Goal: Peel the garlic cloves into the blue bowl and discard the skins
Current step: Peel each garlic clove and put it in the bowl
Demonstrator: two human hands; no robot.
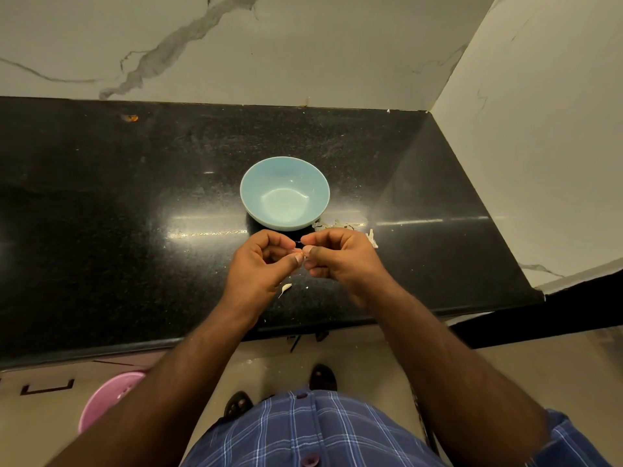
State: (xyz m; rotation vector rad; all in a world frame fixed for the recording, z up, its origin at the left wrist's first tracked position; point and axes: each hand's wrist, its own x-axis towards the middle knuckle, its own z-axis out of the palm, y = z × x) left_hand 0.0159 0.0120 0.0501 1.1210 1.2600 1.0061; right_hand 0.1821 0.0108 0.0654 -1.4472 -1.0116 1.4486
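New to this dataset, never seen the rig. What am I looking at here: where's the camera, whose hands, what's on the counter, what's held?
No robot: a person wears one wide-angle camera on the head, looking down at bare hands. The left hand and right hand meet over a black countertop, fingers pinching a small garlic clove, mostly hidden. Behind them stands an empty blue bowl. Garlic skins lie right of the bowl; another skin scrap lies under the hands. A pink bin sits on the floor, lower left.
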